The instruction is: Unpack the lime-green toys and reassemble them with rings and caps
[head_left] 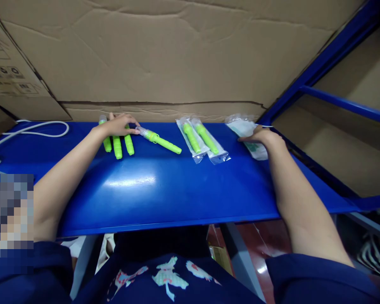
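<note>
My left hand (122,124) reaches over the left part of the table. Its thumb and forefinger pinch the clear capped end of a bright green stick (166,144), which lies slanting to the right. Beneath and beside that hand are three more green sticks, one of them a ribbed stick (117,147), their upper ends partly covered. At the right, my right hand (264,137) grips a flat clear plastic bag (256,150) with green print; its thumb stretches across the bag and the other fingers are mostly hidden. Between the hands lie two bagged green sticks (193,139), side by side.
The blue tabletop (177,194) runs up to a tall cardboard panel (177,55). A white cable (53,123) loops at the far left. Blue metal framing (345,101) with cardboard behind it borders the right side.
</note>
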The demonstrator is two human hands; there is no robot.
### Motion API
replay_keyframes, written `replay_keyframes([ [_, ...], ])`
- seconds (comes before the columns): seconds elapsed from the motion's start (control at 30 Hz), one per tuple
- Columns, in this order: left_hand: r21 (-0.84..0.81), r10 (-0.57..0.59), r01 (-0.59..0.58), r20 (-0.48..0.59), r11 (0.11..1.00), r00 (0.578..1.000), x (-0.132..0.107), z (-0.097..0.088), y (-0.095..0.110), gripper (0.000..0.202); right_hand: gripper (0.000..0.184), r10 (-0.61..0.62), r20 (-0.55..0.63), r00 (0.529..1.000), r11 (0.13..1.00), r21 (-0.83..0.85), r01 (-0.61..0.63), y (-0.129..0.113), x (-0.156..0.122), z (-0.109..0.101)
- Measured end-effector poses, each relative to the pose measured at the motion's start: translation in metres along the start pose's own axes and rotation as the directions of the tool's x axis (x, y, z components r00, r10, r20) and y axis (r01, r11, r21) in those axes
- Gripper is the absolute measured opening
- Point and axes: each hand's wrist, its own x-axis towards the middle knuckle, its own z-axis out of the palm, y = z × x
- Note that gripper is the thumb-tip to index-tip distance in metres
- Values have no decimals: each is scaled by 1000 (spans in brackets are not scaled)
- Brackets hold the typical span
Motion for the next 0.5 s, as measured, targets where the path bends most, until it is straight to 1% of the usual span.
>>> replay_keyframes([
  [0.03,24,-25,26,-20,999,999,-1,-1,-1,54,96,37,20,999,999,2,-37,-3,-6,-3],
  [0.07,46,-55,58,-49,997,997,-2,-1,0,53,94,21,-4,1000,1000,16,-21,-9,-14,-5],
  [0.1,64,-84,90,-91,994,992,-3,-2,3,52,86,-48,-65,997,998,32,50,-16,-23,-8],
  [0.13,74,-102,113,-139,991,985,-3,-3,8,52,77,-134,-157,978,989,45,142,-24,-32,-10],
  [0.17,76,-103,118,-186,990,977,-4,-3,15,53,67,-219,-243,945,969,58,239,-34,-41,-11],
  [0.2,72,-80,98,-221,993,972,-4,-3,24,52,59,-292,-311,905,943,66,326,-45,-51,-11],
  [0.23,63,-33,48,-227,997,973,-5,-2,35,52,55,-376,-336,863,904,69,421,-56,-61,-10],
  [0.3,30,105,-102,-154,994,982,-5,0,58,51,49,-505,-328,799,831,67,553,-77,-80,-4],
  [0.37,-25,265,-266,-55,964,963,-5,4,80,50,47,-619,-281,734,755,42,654,-93,-96,8],
  [0.43,-63,340,-339,16,939,940,-5,7,95,49,48,-722,-232,652,669,10,743,-102,-106,21],
  [0.47,-67,348,-345,39,936,937,-5,7,99,49,49,-752,-209,625,638,5,770,-104,-109,27],
  [0.5,-61,340,-337,52,940,939,-4,8,100,50,49,-770,-196,607,619,4,786,-105,-111,32],
])
